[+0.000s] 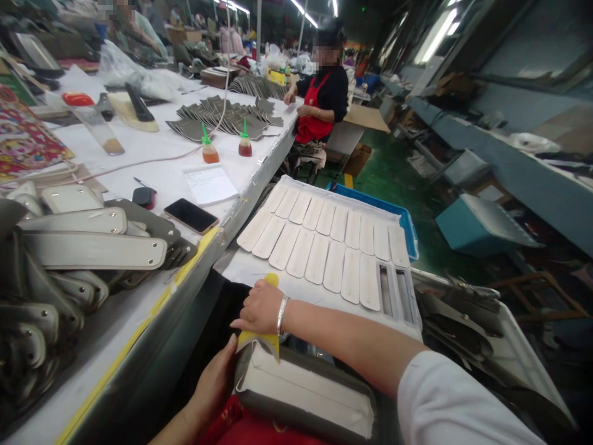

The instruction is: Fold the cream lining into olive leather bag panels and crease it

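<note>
- Padded panel (pixel 306 392), grey-edged with a cream face, lying flat across the lap at the bottom of the view, just below the board of strips.
- Yellow scraper (pixel 265 339) pressed onto the panel's near-left corner, its yellow top poking out above the knuckles.
- Right hand (pixel 260 307) closed around the yellow scraper, fingers curled down over it, a silver bracelet at the wrist, white sleeve further up the arm.
- Left hand (pixel 214 383) partly open, palm and thumb cupped against the left end of the padded panel, steadying the edge; nothing gripped inside the fingers.
- Red apron (pixel 245 426) showing under the panel.
- Board (pixel 259 269) covered in white paper just beyond the hands, carrying two overlapping rows of cream strips (pixel 324 238), plus two grey-slotted pieces (pixel 393 289) at the right end.
- Blue crate (pixel 370 204) behind the board.
- Long desk (pixel 152 167) on the left, wrapped in white, with a yellow-taped edge.
- On the desk: stack of grey and cream straps (pixel 92 247) nearest, a black phone (pixel 191 215), a slip of paper (pixel 210 184), two small glue bottles (pixel 209 150) with green nozzles, and fanned grey leather pieces (pixel 227 117) further off.
- Co-worker (pixel 322 99) in a red apron seated at the far end of the desk, hands on the desk top.
- Teal box (pixel 477 225) on the green floor to the right.
</note>
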A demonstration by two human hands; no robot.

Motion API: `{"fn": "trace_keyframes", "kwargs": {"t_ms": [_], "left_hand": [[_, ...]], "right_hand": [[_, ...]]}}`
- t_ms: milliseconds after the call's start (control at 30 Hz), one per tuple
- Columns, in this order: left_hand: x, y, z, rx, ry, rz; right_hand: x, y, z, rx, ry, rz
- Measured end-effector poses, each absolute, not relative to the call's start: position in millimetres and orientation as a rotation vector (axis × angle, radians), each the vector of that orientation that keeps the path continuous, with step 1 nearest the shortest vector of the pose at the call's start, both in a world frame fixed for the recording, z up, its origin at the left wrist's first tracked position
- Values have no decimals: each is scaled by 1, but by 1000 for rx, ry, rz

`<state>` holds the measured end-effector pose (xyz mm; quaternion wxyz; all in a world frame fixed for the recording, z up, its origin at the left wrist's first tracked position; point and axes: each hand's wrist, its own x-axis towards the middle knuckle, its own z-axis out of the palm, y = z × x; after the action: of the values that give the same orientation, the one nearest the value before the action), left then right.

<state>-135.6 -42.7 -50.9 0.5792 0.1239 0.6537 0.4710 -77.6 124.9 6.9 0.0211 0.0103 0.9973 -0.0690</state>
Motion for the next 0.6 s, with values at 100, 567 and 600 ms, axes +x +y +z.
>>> {"fn": "trace_keyframes", "kwargs": {"t_ms": [100,567,600], "left_hand": [[-136,-51,-55,403,1722,1032],[-130,-66,-66,755,1947,944],[-130,-66,-66,781,1940,949]], "right_hand": [[-80,125,8,-92,3083,-212],[-75,125,6,-235,3213,-286],[-74,124,6,-222,3191,-263]]}}
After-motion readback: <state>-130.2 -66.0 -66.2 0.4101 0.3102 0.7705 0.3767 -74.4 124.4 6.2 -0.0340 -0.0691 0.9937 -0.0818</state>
